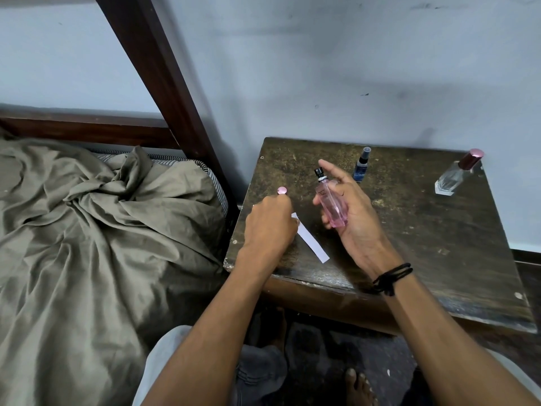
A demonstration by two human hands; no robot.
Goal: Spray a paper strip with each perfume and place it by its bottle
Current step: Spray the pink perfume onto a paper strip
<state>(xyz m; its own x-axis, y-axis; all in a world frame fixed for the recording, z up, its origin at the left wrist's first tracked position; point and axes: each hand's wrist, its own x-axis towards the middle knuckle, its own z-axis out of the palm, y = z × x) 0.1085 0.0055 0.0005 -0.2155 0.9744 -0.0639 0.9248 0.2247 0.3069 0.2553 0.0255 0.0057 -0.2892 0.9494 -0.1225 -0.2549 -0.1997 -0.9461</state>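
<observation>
My right hand [355, 213] grips an uncapped pink perfume bottle [332, 208] above the dark wooden table [424, 235]. Its forefinger stretches out over the black nozzle. My left hand [269, 222] is curled low over the table's left part and pinches the bottle's round pink cap [282, 190] at its fingertips. A white paper strip [311, 240] lies flat on the table between the hands, its far end beside my left hand. A small blue spray bottle [361, 168] stands at the back. A clear bottle with a maroon cap [455, 175] stands at the back right.
A bed with a rumpled olive sheet [87, 230] lies to the left of the table, with a dark wooden bedpost [164, 83] rising beside it. The wall runs right behind the table. My bare feet [358, 385] are on the dark floor below.
</observation>
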